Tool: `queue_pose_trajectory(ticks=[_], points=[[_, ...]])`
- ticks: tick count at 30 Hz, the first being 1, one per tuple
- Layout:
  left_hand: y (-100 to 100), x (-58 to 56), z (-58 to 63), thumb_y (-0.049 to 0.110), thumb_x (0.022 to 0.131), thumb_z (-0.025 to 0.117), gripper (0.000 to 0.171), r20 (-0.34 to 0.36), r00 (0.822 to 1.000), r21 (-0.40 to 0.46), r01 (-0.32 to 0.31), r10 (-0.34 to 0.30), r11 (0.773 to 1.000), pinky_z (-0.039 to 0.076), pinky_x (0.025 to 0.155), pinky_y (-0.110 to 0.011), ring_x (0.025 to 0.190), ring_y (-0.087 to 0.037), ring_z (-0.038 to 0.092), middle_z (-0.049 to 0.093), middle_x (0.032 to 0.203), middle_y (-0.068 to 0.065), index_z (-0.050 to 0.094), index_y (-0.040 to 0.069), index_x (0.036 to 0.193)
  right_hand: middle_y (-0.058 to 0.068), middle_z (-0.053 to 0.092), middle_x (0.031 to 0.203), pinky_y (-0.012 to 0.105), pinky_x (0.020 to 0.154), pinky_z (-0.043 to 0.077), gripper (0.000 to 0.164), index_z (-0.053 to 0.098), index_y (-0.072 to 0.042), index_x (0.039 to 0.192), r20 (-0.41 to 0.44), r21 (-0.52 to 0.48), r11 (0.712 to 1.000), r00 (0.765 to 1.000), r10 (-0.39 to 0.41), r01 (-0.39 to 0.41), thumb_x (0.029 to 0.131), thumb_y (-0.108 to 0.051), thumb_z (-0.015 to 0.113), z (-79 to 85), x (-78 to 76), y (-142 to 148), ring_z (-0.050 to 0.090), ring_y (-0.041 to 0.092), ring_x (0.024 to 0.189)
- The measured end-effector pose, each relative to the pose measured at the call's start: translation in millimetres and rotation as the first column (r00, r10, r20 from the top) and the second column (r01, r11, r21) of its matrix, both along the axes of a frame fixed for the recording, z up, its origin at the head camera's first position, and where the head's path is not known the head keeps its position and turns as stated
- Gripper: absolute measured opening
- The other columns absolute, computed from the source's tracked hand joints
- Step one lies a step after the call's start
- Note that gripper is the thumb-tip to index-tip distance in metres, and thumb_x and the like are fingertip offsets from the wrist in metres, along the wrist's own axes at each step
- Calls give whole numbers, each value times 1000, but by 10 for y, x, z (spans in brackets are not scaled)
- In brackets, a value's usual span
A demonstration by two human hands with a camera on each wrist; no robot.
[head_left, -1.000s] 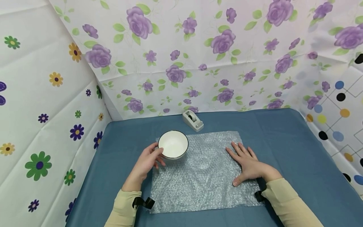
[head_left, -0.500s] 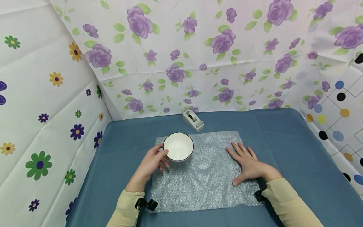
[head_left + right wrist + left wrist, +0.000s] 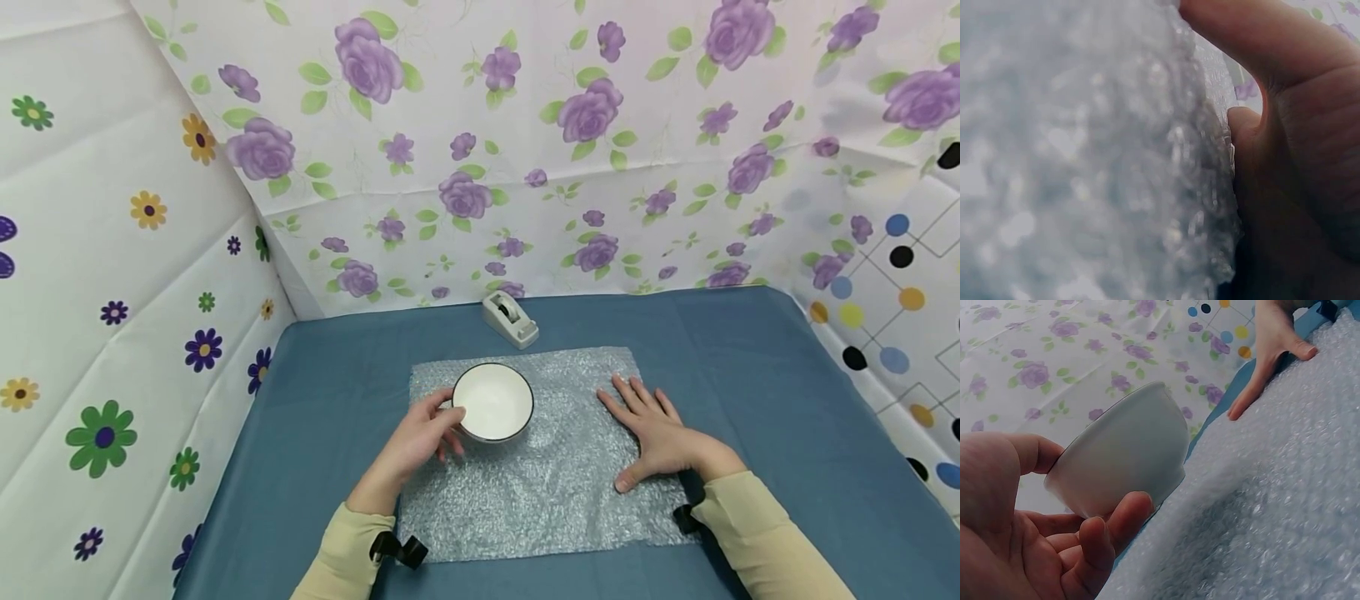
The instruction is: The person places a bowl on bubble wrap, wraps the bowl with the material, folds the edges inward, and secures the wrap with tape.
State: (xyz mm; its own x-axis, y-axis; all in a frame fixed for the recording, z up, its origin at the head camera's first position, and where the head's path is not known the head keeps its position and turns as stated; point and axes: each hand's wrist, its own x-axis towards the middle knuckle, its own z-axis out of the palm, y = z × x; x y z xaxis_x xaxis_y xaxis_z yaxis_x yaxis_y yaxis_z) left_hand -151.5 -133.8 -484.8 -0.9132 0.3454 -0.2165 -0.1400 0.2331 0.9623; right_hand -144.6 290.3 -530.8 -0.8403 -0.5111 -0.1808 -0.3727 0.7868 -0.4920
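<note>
A white bowl with a thin dark rim is pinched at its left edge by my left hand, thumb on the rim and fingers beneath. In the left wrist view the bowl is tilted and appears held just above the bubble wrap. That sheet of bubble wrap lies spread flat on the table. My right hand rests on the sheet's right side with its fingers spread. In the right wrist view, blurred bubble wrap fills most of the picture beside the right hand.
A white tape dispenser stands behind the sheet, near the back of the table. Blue cloth covers the table. Flower-printed curtain hangs at the back, with patterned sheets on both sides.
My left hand has carried the bowl to the right and slightly nearer, further over the bubble wrap. The right hand has stayed in place.
</note>
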Motion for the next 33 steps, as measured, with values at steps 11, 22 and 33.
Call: queue_pose_trajectory(ticks=[11, 22, 33], points=[[105, 35, -12, 24, 109, 60, 64, -17, 999, 4, 49, -49, 999, 50, 51, -33, 73, -39, 72, 74, 101, -18, 38, -2, 163, 23, -3, 178, 75, 120, -7, 147, 20, -7, 172, -8, 10, 1000, 1000, -9, 9, 63, -76, 90, 1, 8, -11, -8, 52, 160], [344, 14, -87, 24, 109, 60, 64, -14, 996, 27, 94, -94, 995, 50, 52, -33, 73, -38, 73, 74, 101, -19, 38, -1, 163, 25, -1, 177, 76, 119, -8, 145, 21, -8, 172, -19, -52, 999, 1000, -8, 7, 64, -74, 91, -16, 32, -9, -8, 53, 160], [597, 10, -199, 22, 107, 60, 65, 56, 988, 49, 139, -141, 989, 49, 48, -30, 62, -27, 69, 73, 89, -24, 39, -3, 162, 24, -3, 177, 74, 121, -8, 147, 19, -7, 172, -10, 3, 1000, 1000, -20, 20, 63, -76, 90, -10, 15, -16, -9, 51, 160]])
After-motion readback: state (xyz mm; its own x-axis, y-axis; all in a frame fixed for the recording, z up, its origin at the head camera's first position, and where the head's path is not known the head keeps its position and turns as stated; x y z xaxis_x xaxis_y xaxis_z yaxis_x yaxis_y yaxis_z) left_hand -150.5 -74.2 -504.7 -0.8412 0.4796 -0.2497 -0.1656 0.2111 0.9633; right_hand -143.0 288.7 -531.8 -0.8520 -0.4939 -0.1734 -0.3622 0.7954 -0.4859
